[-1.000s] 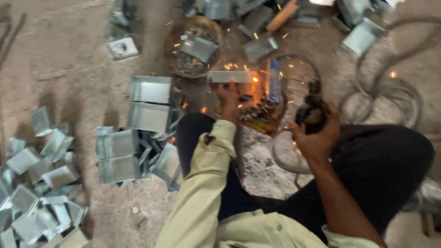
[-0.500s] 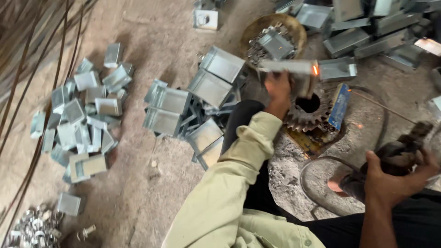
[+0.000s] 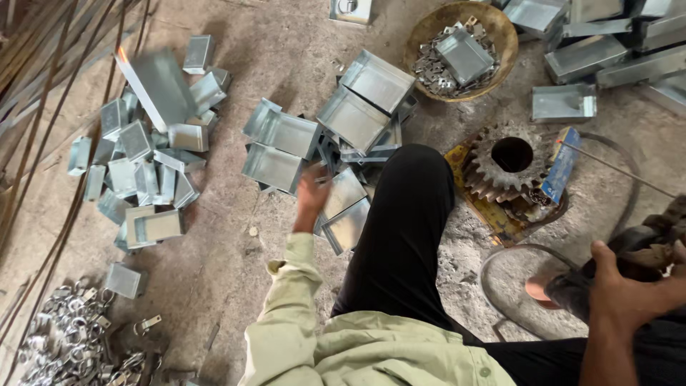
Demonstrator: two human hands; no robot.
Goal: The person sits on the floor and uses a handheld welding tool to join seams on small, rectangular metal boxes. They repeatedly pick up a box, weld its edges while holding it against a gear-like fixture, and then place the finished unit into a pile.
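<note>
1. The left hand (image 3: 312,191) is blurred, fingers loosely spread and holding nothing, hovering just above a heap of metal trays (image 3: 336,136) on the floor (image 3: 236,286).
2. The trays are shallow rectangular boxes of thin, dull grey galvanised sheet with folded-up rims; they lie tilted and overlapping beside the black-trousered knee (image 3: 407,214).
3. A single longer tray (image 3: 158,87) is blurred over the left-hand pile of smaller boxes (image 3: 136,164), one corner glowing orange; whether it touches the pile cannot be told.
4. The right hand (image 3: 629,297) is closed around a dark, grimy welding holder (image 3: 636,250), with a thin rod (image 3: 614,168) running up and left from it.
5. The rod's far end reaches a blue block (image 3: 562,164) just beside a rusty toothed gear wheel (image 3: 509,163) with a round bore, seated on a yellow plate.
6. A round woven basket (image 3: 429,36) holds small metal clips and one tray.
7. A heap of shiny small clips (image 3: 64,343) lies at the lower left on the dusty, rough concrete floor.
8. The sleeve is pale green cloth.
</note>
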